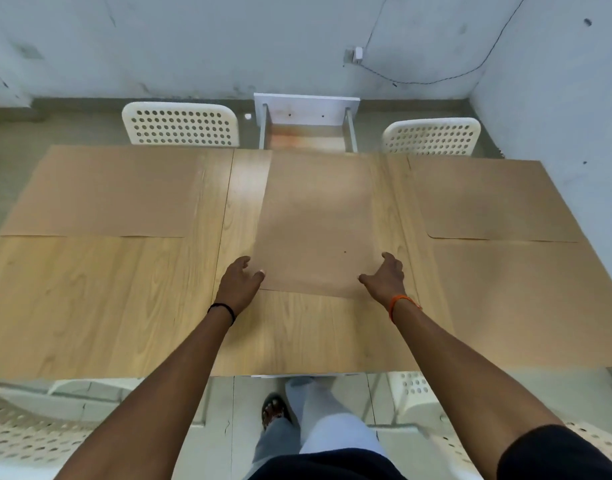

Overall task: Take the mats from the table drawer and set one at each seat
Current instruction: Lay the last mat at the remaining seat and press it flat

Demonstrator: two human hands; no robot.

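A tan mat (318,220) lies lengthwise across the middle of the wooden table (90,299). My left hand (240,282) pinches its near left corner, thumb on top. My right hand (384,275) grips its near right corner. Another mat (107,192) lies flat at the far left seat, one (488,199) at the far right seat, and one (522,299) at the near right seat. The white table drawer (306,133) stands pulled out on the far side, and no mat shows in its visible part.
White perforated chairs stand at the far left (180,124), far right (432,136), near left (20,434) and near right (415,389). Walls close in behind and to the right. My legs stand against the table's near edge.
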